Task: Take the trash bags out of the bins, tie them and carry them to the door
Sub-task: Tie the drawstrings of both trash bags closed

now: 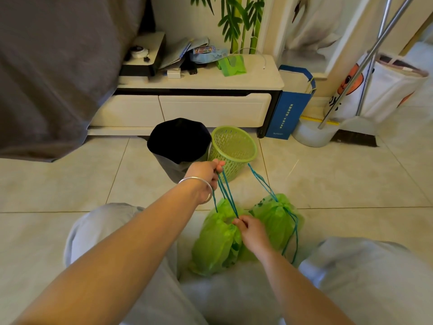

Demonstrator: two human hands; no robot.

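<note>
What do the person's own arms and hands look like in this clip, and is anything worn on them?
Both forearms are bare, with no sleeves in view and no gloves. The left hand has a thin silver bangle at the wrist. The right hand and its wrist show no jewellery or watch. No markings are visible on either arm.

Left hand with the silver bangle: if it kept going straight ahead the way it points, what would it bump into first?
Probably the green perforated plastic bin, just beyond the left hand; depth is hard to judge.
</note>
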